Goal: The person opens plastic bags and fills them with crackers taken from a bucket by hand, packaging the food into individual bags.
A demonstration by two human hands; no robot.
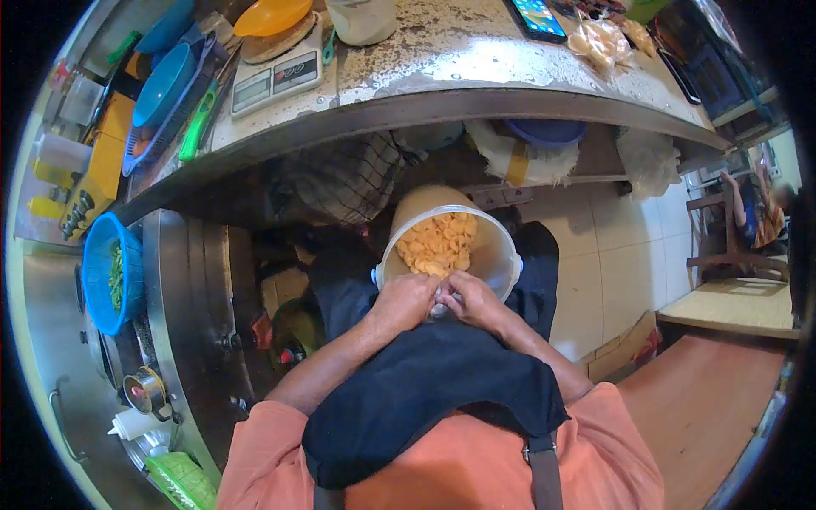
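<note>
Between my knees a translucent white bucket (501, 263) leans toward me, part filled with thin orange-yellow chips (435, 244). My left hand (406, 299) and my right hand (473, 301) meet over its near rim. The fingers of both are closed and pressed together at the tips. Something small and whitish shows between them, too hidden to name. It may be part of a plastic bag, but I cannot tell.
Above the bucket runs a metal-edged counter with a kitchen scale (277, 81), a phone (537, 19), a bag of pale food (599, 42) and a green-handled tool (200, 121). A blue basket (113, 272) stands left. Another person (752, 208) is at the far right.
</note>
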